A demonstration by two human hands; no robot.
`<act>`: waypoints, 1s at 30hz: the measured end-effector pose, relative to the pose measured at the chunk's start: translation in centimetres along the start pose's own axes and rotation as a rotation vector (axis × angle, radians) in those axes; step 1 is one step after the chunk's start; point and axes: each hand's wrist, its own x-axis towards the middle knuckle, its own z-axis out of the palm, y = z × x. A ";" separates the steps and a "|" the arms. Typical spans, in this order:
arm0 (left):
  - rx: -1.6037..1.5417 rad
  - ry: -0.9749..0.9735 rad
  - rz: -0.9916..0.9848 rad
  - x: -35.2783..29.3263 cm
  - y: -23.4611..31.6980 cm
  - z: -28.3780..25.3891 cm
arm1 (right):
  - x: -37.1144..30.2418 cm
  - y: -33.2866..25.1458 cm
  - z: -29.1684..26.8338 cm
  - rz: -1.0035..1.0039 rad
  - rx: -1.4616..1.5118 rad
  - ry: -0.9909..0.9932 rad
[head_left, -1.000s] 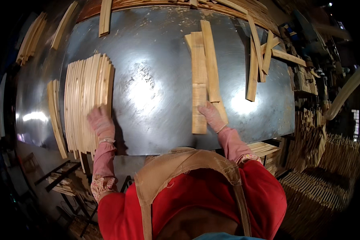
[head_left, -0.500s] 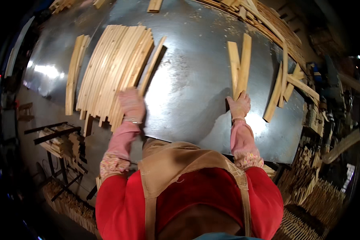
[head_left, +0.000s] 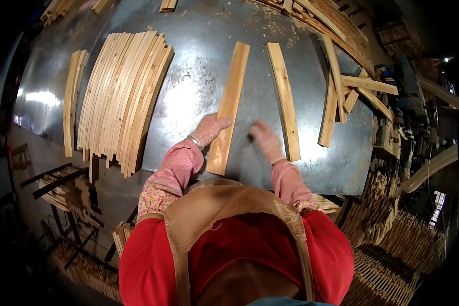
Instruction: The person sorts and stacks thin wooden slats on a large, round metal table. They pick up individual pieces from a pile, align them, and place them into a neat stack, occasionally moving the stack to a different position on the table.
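Note:
My left hand (head_left: 209, 130) grips a wooden slat (head_left: 233, 92) by its left edge, the thumb lying across its face. This slat is in the middle of the metal table, tilted slightly to the right at its far end. Blurred by motion, my right hand (head_left: 266, 142) hovers between that slat and a second slat (head_left: 283, 97) to its right. A small dark patch shows at its fingertips; whether it is a thing or a shadow I cannot tell. To the left, many slats lie side by side in a tight stack (head_left: 120, 97).
Two slats (head_left: 74, 102) lie left of the stack. Several loose slats (head_left: 336, 92) cross one another at the table's right edge. The metal table (head_left: 188, 66) carries wood dust near its far side. Machinery (head_left: 415, 97) and piled wood strips (head_left: 408, 255) stand to the right.
My left hand has left the stack and moved right onto a slat. My right hand has come off the two touching slats, which now lie apart. The loose slat beside the stack now sits against it.

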 end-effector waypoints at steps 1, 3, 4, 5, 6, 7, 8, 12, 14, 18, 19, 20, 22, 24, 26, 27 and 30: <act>-0.005 0.078 0.010 -0.7 -0.6 -0.3 | 1.8 -1.7 -2.4 0.237 -0.091 0.110; 0.016 0.198 0.039 -2.3 -1.5 -1.2 | 3.3 5.1 -4.6 0.018 -0.536 0.473; 0.293 0.382 -0.020 -3.3 -2.2 -1.8 | 4.0 6.6 -5.8 0.225 -0.565 0.309; 0.573 0.556 -0.075 -4.3 -2.6 -2.4 | 3.9 7.7 -5.8 0.272 -0.542 0.353; 0.992 0.746 0.100 -5.7 -5.1 -4.5 | 4.8 6.0 -6.7 0.392 -0.539 0.206; 1.174 0.802 0.055 -7.8 -3.7 -6.8 | 5.0 4.9 -7.0 0.396 -0.519 0.142; 1.206 1.000 0.221 -6.9 -9.7 -11.4 | 5.5 3.6 -7.1 0.384 -0.504 0.080; 1.328 1.053 0.203 -11.8 -4.4 -13.0 | 6.8 3.1 -4.4 0.370 0.705 -0.178; 0.973 0.924 0.332 -9.6 -4.5 -11.8 | 7.4 2.1 -0.4 0.387 0.944 -0.247; 0.871 0.588 0.218 -5.3 -3.0 -4.4 | 5.8 -7.1 6.9 0.380 1.275 -0.345; 0.708 0.424 0.145 -4.9 -2.9 -4.0 | 5.1 -9.6 8.2 0.407 1.297 -0.357; 0.544 0.257 0.080 -4.5 -2.9 -3.9 | 4.8 -10.9 8.8 0.432 1.318 -0.362; 0.421 0.371 0.037 -6.0 -2.5 -3.7 | 5.3 -10.7 8.8 0.378 1.154 -0.584; 0.767 0.543 0.034 -7.7 -2.6 -4.8 | 5.7 -9.5 8.0 0.342 1.031 -0.668; 1.213 0.927 0.274 -9.4 -6.0 -6.5 | 6.3 -6.2 5.8 0.335 0.946 -0.579; 1.220 1.016 0.145 -9.9 -9.8 -8.4 | 7.1 -3.1 4.3 0.338 0.800 -0.531; 1.172 0.997 -0.043 -12.6 -12.9 -11.8 | 8.7 6.6 -0.8 0.149 -0.008 0.091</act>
